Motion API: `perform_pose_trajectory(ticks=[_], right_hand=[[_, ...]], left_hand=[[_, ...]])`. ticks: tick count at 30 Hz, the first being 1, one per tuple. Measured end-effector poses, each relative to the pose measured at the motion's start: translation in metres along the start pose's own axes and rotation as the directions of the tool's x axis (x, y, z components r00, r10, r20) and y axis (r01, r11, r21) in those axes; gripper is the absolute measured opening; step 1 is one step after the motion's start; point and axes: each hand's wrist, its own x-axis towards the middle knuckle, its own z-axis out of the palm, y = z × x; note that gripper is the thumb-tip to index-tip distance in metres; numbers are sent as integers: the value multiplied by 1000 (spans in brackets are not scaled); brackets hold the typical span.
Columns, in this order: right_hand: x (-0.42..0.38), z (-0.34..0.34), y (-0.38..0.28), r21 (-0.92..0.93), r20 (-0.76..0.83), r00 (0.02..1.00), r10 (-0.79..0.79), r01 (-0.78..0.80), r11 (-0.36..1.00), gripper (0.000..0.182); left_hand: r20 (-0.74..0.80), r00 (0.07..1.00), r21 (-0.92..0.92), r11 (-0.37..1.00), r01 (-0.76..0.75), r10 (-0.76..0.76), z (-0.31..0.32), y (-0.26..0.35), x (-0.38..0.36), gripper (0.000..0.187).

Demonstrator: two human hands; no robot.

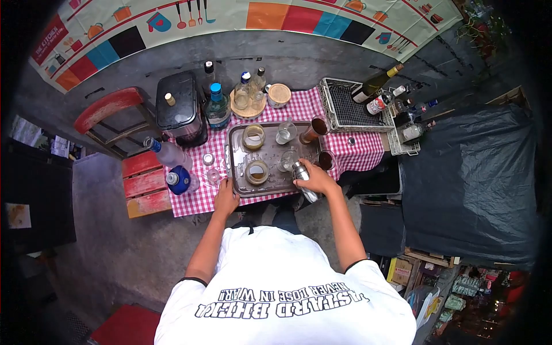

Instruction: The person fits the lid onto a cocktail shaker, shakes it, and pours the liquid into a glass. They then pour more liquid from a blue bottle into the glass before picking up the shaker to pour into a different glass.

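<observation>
My right hand (317, 178) is wrapped around a shiny metal cocktail shaker (308, 192), which leans over the front right edge of a brown serving tray (234, 167). Just beyond the shaker's top is a clear glass (287, 161). Fingers stretched out, my left hand (226, 198) rests at the tray's front left corner on the checked cloth. Close to it is a small clear glass (213, 176). Two rounded glasses with contents, a back one (253, 137) and a front one (257, 172), stand on the tray, along with another clear glass (285, 132) and a brown tumbler (313, 131).
A dark cup (326, 160) stands by the tray's right edge. Bottles crowd the left, including a blue one (178, 180) and a clear one (167, 150). Behind are a black-lidded container (177, 103), a teal-capped bottle (217, 109) and a wire basket (345, 122) with bottles.
</observation>
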Motion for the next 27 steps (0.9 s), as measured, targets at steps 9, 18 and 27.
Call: perform_pose_trajectory(ticks=[9, 18, 27], right_hand=[[2, 3, 3, 14, -11, 1000, -21, 21, 1000, 93], [5, 1, 2, -19, -2, 1000, -21, 21, 1000, 92], [4, -13, -10, -21, -48, 998, -32, 31, 999, 91]], left_hand=[[28, 999, -1, 1000, 19, -19, -3, -1, 2, 69], [29, 1000, -9, 1000, 11, -11, -6, 1, 0, 70], [32, 999, 16, 1000, 12, -13, -5, 0, 1, 70]])
